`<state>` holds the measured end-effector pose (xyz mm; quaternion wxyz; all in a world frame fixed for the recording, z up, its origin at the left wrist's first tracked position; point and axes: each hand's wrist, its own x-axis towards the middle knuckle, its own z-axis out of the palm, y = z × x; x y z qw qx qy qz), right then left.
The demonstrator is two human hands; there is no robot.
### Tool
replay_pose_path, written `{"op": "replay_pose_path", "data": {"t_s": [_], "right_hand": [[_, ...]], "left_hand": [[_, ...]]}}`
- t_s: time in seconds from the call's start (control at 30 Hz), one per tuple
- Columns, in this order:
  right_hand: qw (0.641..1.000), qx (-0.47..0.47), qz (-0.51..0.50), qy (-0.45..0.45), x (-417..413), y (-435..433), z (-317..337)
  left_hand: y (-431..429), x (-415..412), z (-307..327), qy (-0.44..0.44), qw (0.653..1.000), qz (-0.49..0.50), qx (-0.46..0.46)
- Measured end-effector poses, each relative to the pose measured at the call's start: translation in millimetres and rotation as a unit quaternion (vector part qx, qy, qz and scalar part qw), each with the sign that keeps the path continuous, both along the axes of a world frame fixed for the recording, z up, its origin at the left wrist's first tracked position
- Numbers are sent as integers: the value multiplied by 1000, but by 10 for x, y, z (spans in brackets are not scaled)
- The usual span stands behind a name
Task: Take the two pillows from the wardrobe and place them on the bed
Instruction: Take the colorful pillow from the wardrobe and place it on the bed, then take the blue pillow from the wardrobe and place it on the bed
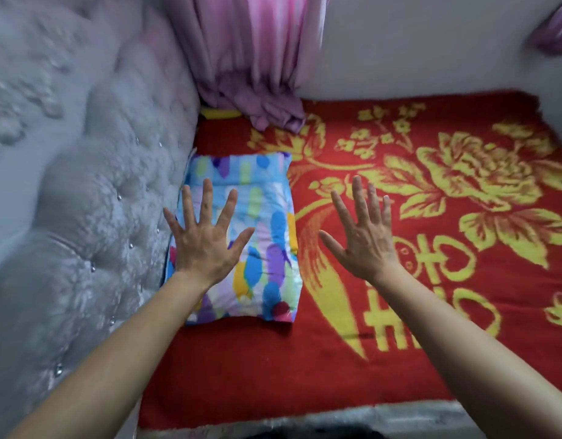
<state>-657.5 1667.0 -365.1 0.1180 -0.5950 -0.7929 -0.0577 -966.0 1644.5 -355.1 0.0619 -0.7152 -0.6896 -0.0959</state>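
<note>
One pillow (267, 236) with a bright blue, purple and yellow pattern lies flat on the bed (431, 280), close against the headboard. My left hand (206, 239) is spread open over the pillow's left half, palm down; whether it touches the cover I cannot tell. My right hand (365, 236) hovers open over the red blanket just right of the pillow, holding nothing. No second pillow and no wardrobe are in view.
A grey tufted headboard (92, 185) fills the left side. A pink curtain (254, 64) hangs down onto the bed's far left corner, with a small yellow item (216, 113) beneath it. A pale wall (415, 49) runs behind the bed.
</note>
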Motion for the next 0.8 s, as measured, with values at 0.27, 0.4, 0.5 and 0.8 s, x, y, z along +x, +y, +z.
{"op": "replay_pose_path", "data": {"t_s": [0.27, 0.4, 0.5, 0.8], "right_hand": [[994, 96, 31, 50, 1034, 143, 860], [989, 98, 106, 37, 1481, -87, 848], [985, 79, 150, 39, 1653, -242, 1003], [951, 112, 265, 117, 1597, -1136, 1540]], "left_hand": [[-463, 1020, 1072, 48, 983, 98, 149], [-1002, 1835, 1094, 31, 973, 179, 142], [-1412, 2284, 1225, 46, 969, 218, 109], [-2959, 2680, 1916, 75, 937, 320, 116]]}}
